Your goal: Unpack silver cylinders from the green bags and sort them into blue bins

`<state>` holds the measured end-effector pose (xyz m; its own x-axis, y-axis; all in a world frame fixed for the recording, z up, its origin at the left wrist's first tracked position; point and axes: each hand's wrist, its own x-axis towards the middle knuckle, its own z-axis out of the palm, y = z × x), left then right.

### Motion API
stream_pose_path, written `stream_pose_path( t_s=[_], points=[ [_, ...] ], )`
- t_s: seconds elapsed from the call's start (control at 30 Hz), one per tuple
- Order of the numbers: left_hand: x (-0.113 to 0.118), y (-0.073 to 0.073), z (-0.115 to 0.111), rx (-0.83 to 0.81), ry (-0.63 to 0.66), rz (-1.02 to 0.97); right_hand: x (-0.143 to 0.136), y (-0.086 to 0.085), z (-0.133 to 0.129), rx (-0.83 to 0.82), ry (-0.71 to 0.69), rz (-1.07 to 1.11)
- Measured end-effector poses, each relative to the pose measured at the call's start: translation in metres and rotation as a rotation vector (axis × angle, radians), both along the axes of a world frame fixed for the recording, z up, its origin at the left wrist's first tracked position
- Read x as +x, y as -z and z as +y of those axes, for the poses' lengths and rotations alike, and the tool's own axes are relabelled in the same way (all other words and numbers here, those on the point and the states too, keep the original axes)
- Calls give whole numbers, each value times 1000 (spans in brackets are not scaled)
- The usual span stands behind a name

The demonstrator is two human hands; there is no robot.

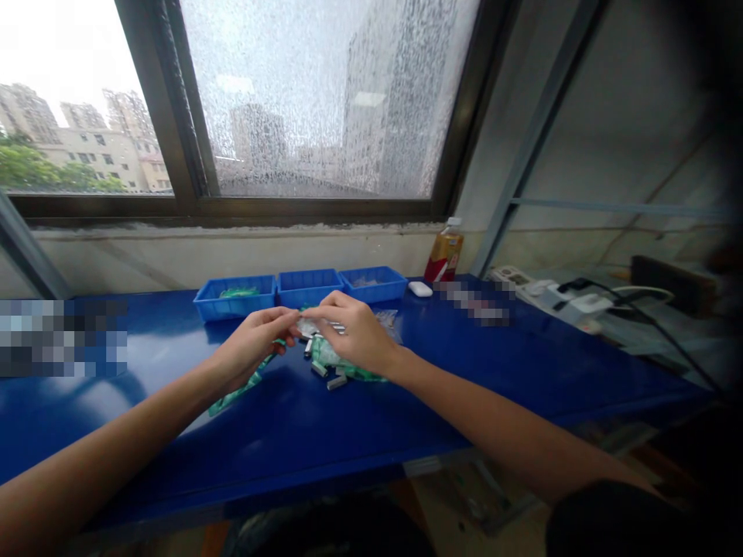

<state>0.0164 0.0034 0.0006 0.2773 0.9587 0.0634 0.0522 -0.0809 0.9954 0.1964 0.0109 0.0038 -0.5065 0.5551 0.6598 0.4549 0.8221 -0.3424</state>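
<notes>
My left hand (pixel 255 344) and my right hand (pixel 351 329) meet fingertip to fingertip above the blue table (pixel 279 449). Both are closed, pinching at a small clear plastic piece (pixel 309 325) between them; its exact form is too small to tell. Green plastic strips (pixel 241 393) hang or lie below my left hand. Under and beside my right hand lie a green and clear plastic bundle (pixel 325 353) and several small silvery pieces (pixel 337 382). A clear bag (pixel 388 319) is partly hidden behind my right hand.
Three blue trays stand along the wall: the left tray (pixel 235 310) holds green items, then a middle tray (pixel 310 295) and a right tray (pixel 377 293). A white case (pixel 420 289) and a bottle (pixel 444 255) are to their right. Power strips and cables (pixel 574 302) lie far right.
</notes>
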Motion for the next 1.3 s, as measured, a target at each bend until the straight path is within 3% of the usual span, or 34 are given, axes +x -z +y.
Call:
stream_pose_path(
  t_s=[0.13,0.27,0.37,0.47,0.6,0.9,1.0,1.17,1.3],
  points=[
    [-3,0,2,247,-100,142,-2,-4,-5,-28,22,44],
    [-6,-2,2,600,-284,382,-4,-9,-7,-238,120,94],
    [-6,-3,0,698,-310,456,-6,-9,-5,-489,29,127],
    [-7,-3,0,728,-335,443,-6,-9,-3,-712,-134,299],
    [-9,-2,1,723,-347,381,-3,-11,0,-815,-193,473],
    [-5,3,2,665,-259,340,-6,-1,4,-753,-95,304],
    [-3,4,4,544,-203,341,-5,-2,5,-677,-35,389],
    [2,5,1,244,54,248,-5,-5,4,-646,-46,470],
    [3,6,0,264,-10,175,-6,-3,3,-633,-47,396]
  ],
)
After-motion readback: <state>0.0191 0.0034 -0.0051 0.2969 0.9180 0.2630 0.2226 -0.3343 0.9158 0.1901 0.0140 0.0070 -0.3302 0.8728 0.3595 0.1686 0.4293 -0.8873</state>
